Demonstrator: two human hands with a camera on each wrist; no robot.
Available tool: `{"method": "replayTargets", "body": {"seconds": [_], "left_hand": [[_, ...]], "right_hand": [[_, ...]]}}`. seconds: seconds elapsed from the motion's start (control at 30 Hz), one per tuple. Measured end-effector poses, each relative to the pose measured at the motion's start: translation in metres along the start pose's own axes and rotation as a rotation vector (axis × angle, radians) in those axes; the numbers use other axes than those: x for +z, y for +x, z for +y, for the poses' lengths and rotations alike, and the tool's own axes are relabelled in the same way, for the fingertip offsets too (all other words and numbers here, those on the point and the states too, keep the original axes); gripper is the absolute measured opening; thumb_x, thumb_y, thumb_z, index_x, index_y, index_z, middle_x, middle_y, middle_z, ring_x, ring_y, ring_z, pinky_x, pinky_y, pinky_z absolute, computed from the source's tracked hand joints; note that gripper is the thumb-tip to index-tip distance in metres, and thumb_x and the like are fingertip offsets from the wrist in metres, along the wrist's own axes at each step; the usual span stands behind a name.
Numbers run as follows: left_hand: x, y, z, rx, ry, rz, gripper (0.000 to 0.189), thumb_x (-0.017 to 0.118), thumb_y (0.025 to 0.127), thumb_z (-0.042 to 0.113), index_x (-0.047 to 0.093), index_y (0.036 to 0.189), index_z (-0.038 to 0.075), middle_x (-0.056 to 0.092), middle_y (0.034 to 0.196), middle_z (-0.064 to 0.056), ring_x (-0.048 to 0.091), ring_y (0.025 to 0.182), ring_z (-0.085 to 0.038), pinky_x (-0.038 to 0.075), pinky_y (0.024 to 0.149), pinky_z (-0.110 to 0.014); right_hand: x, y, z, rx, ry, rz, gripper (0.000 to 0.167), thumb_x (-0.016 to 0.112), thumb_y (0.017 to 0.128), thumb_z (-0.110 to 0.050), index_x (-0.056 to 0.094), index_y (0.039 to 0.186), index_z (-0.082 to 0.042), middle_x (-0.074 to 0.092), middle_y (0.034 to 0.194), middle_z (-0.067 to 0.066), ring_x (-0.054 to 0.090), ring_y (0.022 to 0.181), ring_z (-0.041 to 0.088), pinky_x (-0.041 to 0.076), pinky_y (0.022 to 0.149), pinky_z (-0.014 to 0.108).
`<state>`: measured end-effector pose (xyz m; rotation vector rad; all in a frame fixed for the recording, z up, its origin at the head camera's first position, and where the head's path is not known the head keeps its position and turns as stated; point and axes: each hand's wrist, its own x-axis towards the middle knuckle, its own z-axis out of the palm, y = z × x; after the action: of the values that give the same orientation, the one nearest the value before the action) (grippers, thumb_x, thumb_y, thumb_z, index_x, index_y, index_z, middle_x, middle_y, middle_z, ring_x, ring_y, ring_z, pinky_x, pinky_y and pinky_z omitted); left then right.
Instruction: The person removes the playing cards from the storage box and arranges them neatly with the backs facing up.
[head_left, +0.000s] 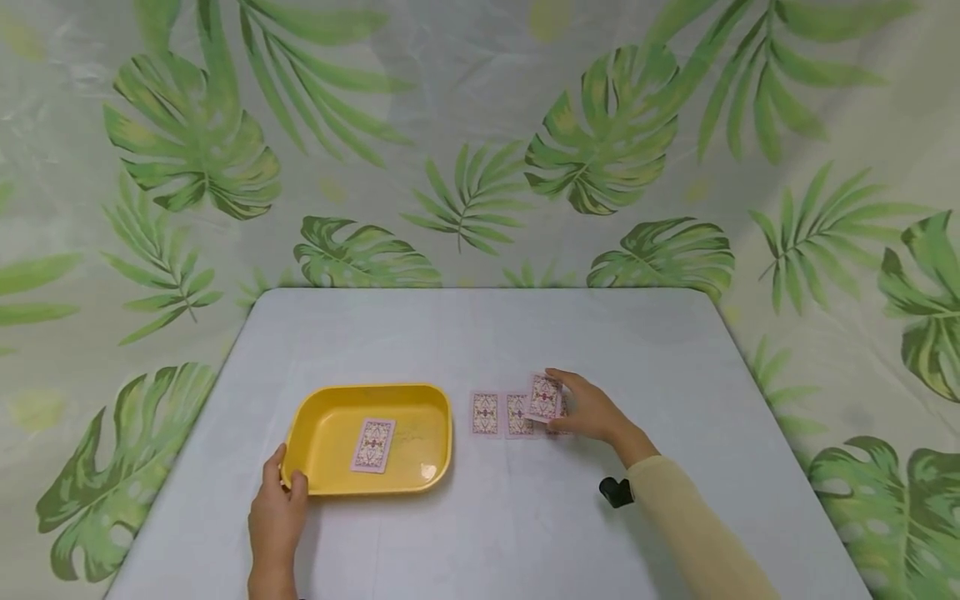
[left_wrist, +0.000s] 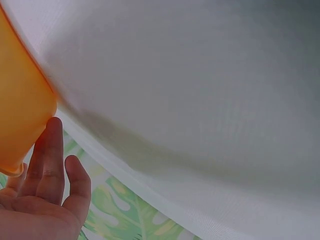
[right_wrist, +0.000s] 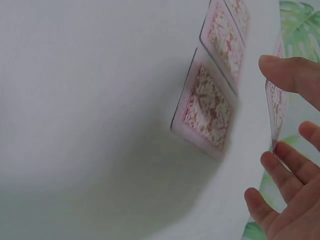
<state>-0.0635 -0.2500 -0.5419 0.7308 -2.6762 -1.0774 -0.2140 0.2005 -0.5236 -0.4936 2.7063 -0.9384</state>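
My left hand grips the near left corner of a yellow tray, its thumb at the rim. Outside the tray wall, its fingers show in the left wrist view. One patterned playing card lies back up in the tray. To the right, my right hand pinches another playing card by its edges, raised above the table. Below it lies a row of face-down cards: a left card, a middle card and a right card, partly hidden in the head view.
A white-covered table carries everything. Near the right sleeve a small black object shows, partly hidden by the sleeve. Behind the table hangs a leaf-patterned cloth.
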Motion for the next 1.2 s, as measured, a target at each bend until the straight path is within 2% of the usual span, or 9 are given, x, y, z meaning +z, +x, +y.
{"method": "replayTargets", "body": {"seconds": [0.17,0.53,0.7,0.93,1.2], "left_hand": [[-0.002,0.0,0.002,-0.01,0.006,-0.009,0.054,0.037,0.099,0.022,0.033,0.149,0.002,0.055,0.121,-0.036,0.058,0.087,-0.041,0.043,0.077,-0.056],[-0.003,0.002,0.003,-0.008,0.018,-0.008,0.053,0.037,0.099,0.021,0.033,0.148,0.002,0.056,0.12,-0.036,0.057,0.085,-0.041,0.043,0.076,-0.057],[-0.002,0.002,0.002,0.0,0.017,-0.014,0.053,0.038,0.099,0.02,0.033,0.148,0.001,0.056,0.12,-0.037,0.058,0.087,-0.043,0.043,0.077,-0.058],[-0.002,0.002,0.001,0.003,0.026,0.004,0.052,0.037,0.099,0.021,0.035,0.147,0.002,0.058,0.116,-0.036,0.057,0.079,-0.038,0.043,0.074,-0.055],[-0.001,0.002,0.001,-0.007,0.02,-0.003,0.053,0.037,0.099,0.021,0.034,0.147,0.001,0.055,0.122,-0.037,0.057,0.087,-0.042,0.043,0.078,-0.058]], "right_hand": [[-0.006,-0.006,0.013,0.007,-0.012,0.009,0.084,0.081,0.077,-0.019,0.039,0.149,-0.007,0.038,0.15,0.02,0.031,0.138,0.042,0.026,0.108,0.058],[-0.019,-0.022,0.056,0.002,-0.086,-0.013,0.081,0.08,0.076,-0.016,0.042,0.145,-0.001,0.04,0.147,0.024,0.031,0.136,0.046,0.025,0.107,0.059],[-0.025,-0.029,0.063,0.004,-0.085,-0.043,0.079,0.081,0.075,-0.014,0.043,0.143,0.001,0.04,0.147,0.026,0.031,0.135,0.048,0.025,0.106,0.061],[-0.027,-0.029,0.07,0.013,-0.122,-0.078,0.08,0.082,0.072,-0.009,0.045,0.143,0.0,0.04,0.146,0.026,0.032,0.135,0.048,0.027,0.106,0.06],[-0.029,-0.024,0.065,-0.004,-0.145,-0.111,0.081,0.082,0.072,-0.004,0.044,0.143,0.001,0.04,0.147,0.026,0.032,0.135,0.047,0.026,0.107,0.058]]}}
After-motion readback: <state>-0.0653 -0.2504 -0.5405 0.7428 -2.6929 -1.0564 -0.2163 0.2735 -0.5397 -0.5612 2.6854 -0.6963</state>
